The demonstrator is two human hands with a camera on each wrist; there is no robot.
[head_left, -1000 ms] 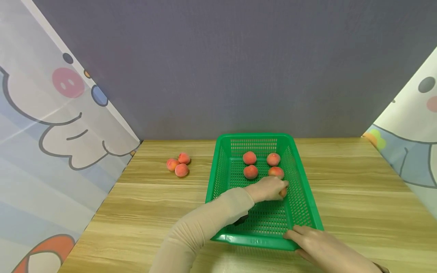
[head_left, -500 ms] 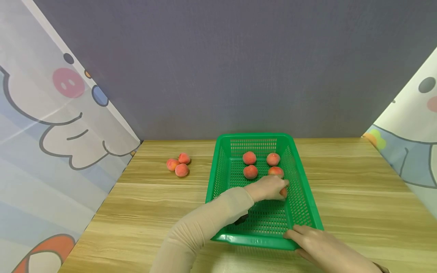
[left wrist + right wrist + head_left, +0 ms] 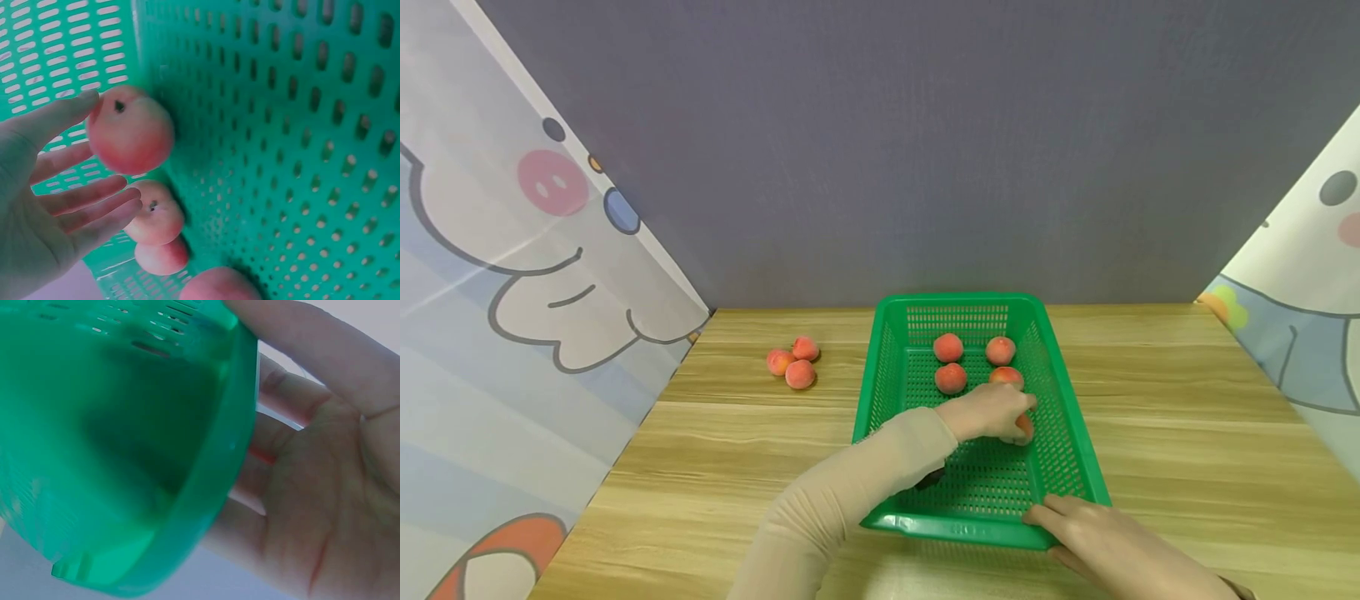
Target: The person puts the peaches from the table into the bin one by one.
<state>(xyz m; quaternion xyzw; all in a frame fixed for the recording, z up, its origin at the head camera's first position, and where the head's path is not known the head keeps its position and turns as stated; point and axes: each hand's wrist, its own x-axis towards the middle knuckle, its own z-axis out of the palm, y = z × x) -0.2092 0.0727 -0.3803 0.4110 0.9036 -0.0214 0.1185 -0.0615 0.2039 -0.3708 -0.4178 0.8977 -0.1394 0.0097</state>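
Note:
A peach [image 3: 1023, 429] lies near the right wall of the green plastic basket [image 3: 977, 530]. My left hand [image 3: 992, 410] is over it in the head view. In the left wrist view the thumb and forefinger touch one side of this peach [image 3: 130, 134], the fingers nearly straight and loose. Just beyond it sits another peach [image 3: 154, 212], with more peaches in line. My right hand [image 3: 1086, 527] grips the basket's near right corner. In the right wrist view its thumb lies over the rim [image 3: 234, 425] and the fingers curl beneath.
Two peaches, one [image 3: 951, 378] before the other [image 3: 948, 347], form a left column in the basket. Another peach [image 3: 1001, 351] sits far right inside. Three peaches [image 3: 801, 374] cluster on the wooden table [image 3: 722, 450], left of the basket. A grey wall [image 3: 880, 150] stands behind.
The peach under my left hand shows more now, a little nearer to me and out from beneath the fingers. My right hand and the basket have stayed put.

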